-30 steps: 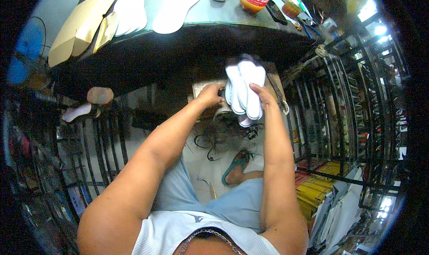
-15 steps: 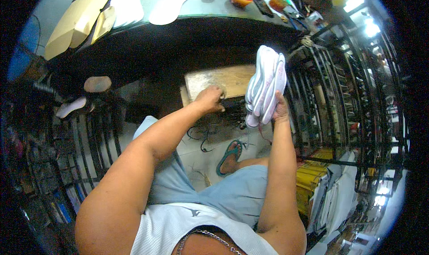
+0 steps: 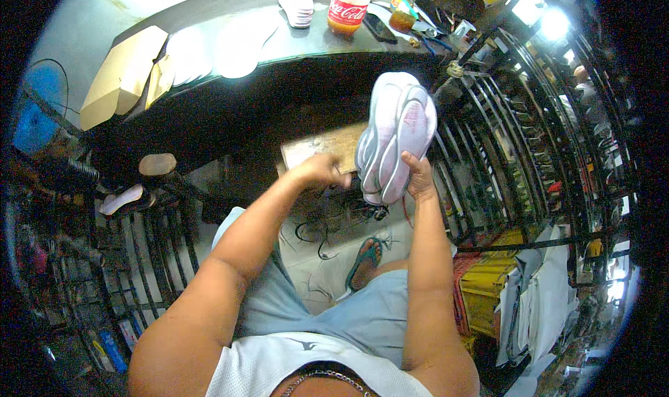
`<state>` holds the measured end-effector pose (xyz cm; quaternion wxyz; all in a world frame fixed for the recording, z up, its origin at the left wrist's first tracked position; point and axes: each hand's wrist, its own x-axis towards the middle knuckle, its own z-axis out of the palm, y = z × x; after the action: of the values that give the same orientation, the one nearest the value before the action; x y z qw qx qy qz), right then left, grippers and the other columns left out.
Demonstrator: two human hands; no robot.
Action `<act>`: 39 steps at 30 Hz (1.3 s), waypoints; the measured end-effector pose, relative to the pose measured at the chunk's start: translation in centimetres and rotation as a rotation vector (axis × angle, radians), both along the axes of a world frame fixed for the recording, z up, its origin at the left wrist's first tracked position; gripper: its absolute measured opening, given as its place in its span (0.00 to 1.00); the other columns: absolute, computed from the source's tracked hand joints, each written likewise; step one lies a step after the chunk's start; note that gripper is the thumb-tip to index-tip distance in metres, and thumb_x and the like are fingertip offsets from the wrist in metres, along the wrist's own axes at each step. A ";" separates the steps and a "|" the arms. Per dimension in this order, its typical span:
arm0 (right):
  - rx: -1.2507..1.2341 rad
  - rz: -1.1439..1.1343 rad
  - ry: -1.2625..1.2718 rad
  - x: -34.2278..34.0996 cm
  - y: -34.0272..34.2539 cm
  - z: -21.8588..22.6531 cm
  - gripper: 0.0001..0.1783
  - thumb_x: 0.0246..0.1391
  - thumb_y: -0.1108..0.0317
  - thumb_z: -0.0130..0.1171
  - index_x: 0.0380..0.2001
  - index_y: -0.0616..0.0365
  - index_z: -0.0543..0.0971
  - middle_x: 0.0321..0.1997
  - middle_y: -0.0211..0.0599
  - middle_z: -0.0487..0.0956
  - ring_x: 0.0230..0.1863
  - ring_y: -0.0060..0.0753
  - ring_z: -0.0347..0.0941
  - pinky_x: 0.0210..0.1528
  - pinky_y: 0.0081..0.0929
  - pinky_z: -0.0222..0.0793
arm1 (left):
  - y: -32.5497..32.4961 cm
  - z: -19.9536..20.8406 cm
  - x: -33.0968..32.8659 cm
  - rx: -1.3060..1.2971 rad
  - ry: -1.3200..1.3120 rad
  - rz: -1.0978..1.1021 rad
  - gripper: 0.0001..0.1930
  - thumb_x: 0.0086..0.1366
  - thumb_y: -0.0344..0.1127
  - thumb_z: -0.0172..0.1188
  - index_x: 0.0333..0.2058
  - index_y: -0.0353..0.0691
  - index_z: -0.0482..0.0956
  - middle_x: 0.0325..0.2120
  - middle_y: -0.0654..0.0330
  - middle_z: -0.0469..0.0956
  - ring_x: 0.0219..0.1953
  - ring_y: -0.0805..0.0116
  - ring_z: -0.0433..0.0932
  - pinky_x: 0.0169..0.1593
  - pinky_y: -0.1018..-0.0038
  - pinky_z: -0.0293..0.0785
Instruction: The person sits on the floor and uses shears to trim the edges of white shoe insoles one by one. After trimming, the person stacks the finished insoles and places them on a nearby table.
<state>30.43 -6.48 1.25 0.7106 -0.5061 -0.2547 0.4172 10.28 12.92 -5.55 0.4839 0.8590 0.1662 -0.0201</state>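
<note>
My right hand (image 3: pixel 419 177) grips a stack of white shoe soles (image 3: pixel 394 139) by its lower right side, thumb over the front. The soles have grey edges, stand roughly upright and lie fanned against one another; faint reddish marks show on the front one. My left hand (image 3: pixel 323 170) is at the near edge of a worn wooden board (image 3: pixel 327 148), to the left of the stack. Motion smears its fingers, so I cannot make out whether they hold anything. The stack covers the right end of the board.
Across the far side runs a table (image 3: pixel 300 40) with white sole-shaped sheets (image 3: pixel 240 45), a cardboard box (image 3: pixel 125 76), a cut bottle of brown liquid (image 3: pixel 346 10), a jar (image 3: pixel 403 10) and a phone (image 3: pixel 380 29). Black metal racks (image 3: pixel 481 139) flank me; yellow bundles (image 3: pixel 481 285) lie at right.
My right hand has moved the stack slightly left and turned it so its front faces show more broadly. My left hand has shifted a little and is now blurred. The view has tilted upward.
</note>
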 end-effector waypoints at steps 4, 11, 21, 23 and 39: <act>-0.238 0.068 -0.296 -4.3 4.7 -1.4 0.34 0.44 0.61 0.72 0.55 0.62 0.73 0.47 0.32 0.79 0.48 0.28 0.74 0.56 0.28 0.67 | 2.5 1.9 -2.0 -1.022 -0.508 0.494 0.62 0.44 0.67 0.72 0.68 0.36 0.52 0.65 0.50 0.61 0.70 0.59 0.54 0.69 0.62 0.53; -0.203 0.135 -0.242 -8.7 14.4 -5.1 0.39 0.38 0.66 0.77 0.55 0.63 0.71 0.48 0.35 0.78 0.47 0.29 0.75 0.50 0.28 0.73 | 6.6 0.7 -4.2 -1.038 -0.662 0.415 0.47 0.44 0.38 0.77 0.62 0.38 0.62 0.54 0.56 0.73 0.58 0.61 0.69 0.63 0.63 0.59; -0.021 0.078 -0.715 -4.8 17.8 -3.3 0.41 0.36 0.63 0.79 0.56 0.60 0.73 0.55 0.37 0.76 0.54 0.37 0.72 0.57 0.35 0.68 | 11.4 4.8 -2.8 -0.349 -0.760 0.430 0.51 0.34 0.30 0.80 0.61 0.40 0.64 0.54 0.58 0.73 0.57 0.65 0.71 0.63 0.66 0.65; -0.204 0.115 -0.834 -3.9 18.0 -6.2 0.44 0.35 0.62 0.79 0.58 0.59 0.72 0.57 0.37 0.76 0.56 0.35 0.71 0.60 0.34 0.66 | 11.4 3.8 -2.9 -0.410 -0.776 0.360 0.49 0.32 0.28 0.80 0.58 0.40 0.66 0.51 0.59 0.76 0.55 0.64 0.73 0.62 0.65 0.68; -0.243 0.134 -0.603 0.6 15.6 -16.5 0.29 0.53 0.57 0.58 0.57 0.57 0.71 0.55 0.43 0.77 0.56 0.42 0.73 0.59 0.36 0.68 | 9.9 0.8 -2.1 -0.526 -0.544 0.340 0.57 0.26 0.25 0.78 0.62 0.43 0.61 0.56 0.61 0.72 0.60 0.64 0.68 0.65 0.63 0.63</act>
<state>31.00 9.10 -15.27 0.5087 -0.6698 -0.4347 0.3221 8.16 22.81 -4.79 0.7095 0.6404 0.1610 0.2462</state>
